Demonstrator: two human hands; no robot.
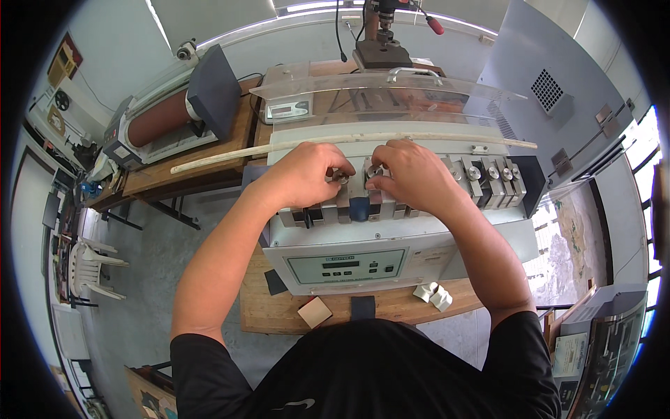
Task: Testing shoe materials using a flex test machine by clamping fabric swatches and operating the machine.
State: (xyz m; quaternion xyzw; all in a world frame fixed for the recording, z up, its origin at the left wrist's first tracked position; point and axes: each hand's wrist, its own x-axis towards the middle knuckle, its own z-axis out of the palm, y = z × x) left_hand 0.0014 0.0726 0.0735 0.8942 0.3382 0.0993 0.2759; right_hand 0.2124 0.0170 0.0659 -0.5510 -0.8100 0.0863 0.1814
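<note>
Both my hands are at a row of metal clamps on a light grey bench machine [321, 236]. My left hand [307, 173] has its thumb and fingers closed round a small metal clamp knob [340, 177]. Just to its right, my right hand [417, 174] pinches another metal knob [375, 170], partly hidden by the fingers. Between the hands, a dark blue strip [359, 208] sits at the front of a clamp. More clamps with round knobs [493, 172] stand to the right of my right hand. My hands hide part of the row.
A raised clear cover [447, 87] and a long pale rod [230, 159] lie behind the clamps. On the wooden bench [269, 314] in front are a tan block [315, 312], dark pieces [363, 307] and crumpled white paper [440, 299]. A roller machine [160, 119] stands left.
</note>
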